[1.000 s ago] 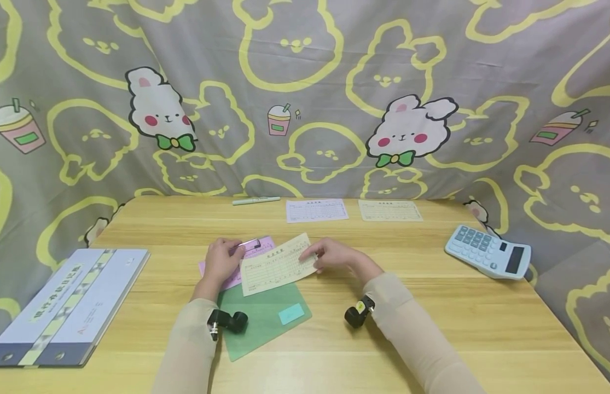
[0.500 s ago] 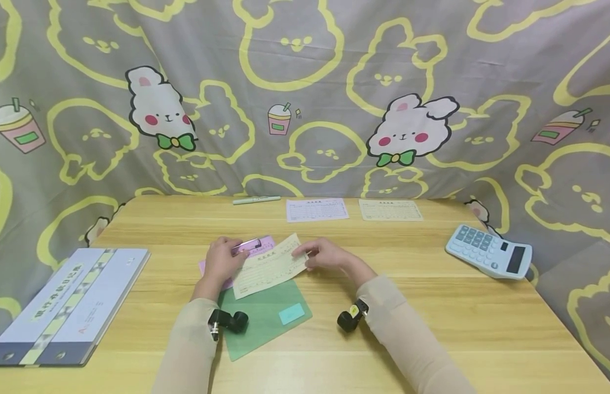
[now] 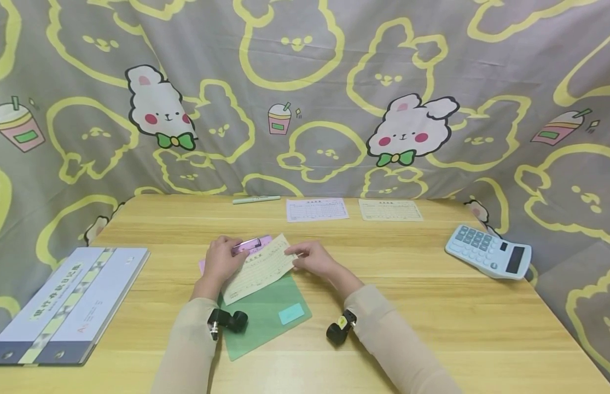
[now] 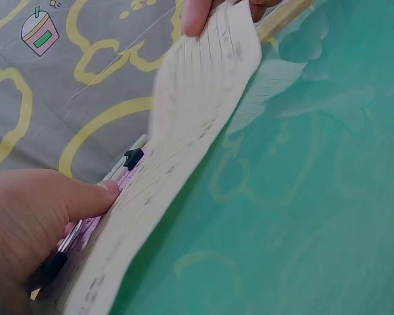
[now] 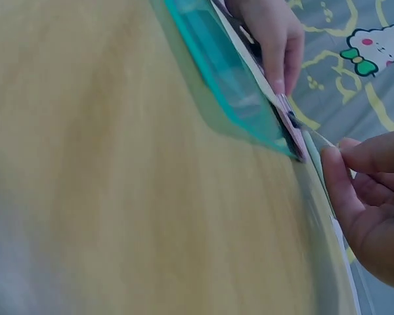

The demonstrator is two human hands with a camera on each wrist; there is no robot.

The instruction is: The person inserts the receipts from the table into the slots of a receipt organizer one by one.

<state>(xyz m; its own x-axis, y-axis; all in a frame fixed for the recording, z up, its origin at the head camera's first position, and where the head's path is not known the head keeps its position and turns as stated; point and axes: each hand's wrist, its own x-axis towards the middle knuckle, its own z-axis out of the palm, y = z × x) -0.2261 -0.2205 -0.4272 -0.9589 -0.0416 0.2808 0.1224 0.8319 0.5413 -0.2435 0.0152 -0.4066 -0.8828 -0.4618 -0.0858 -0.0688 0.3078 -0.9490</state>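
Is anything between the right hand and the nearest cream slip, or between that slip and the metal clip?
The right hand pinches one end of the cream slip, with nothing visible between. Toward the metal clip, the thumb of the left hand seems partly in the way, at the slip's edge.

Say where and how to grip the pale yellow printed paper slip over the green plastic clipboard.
Probably pinch the right end, coming from the right, as the right hand does: the pale yellow printed paper slip is thin and bent, that end rises off the green plastic clipboard, and the left hand and metal clip crowd the far-left side.
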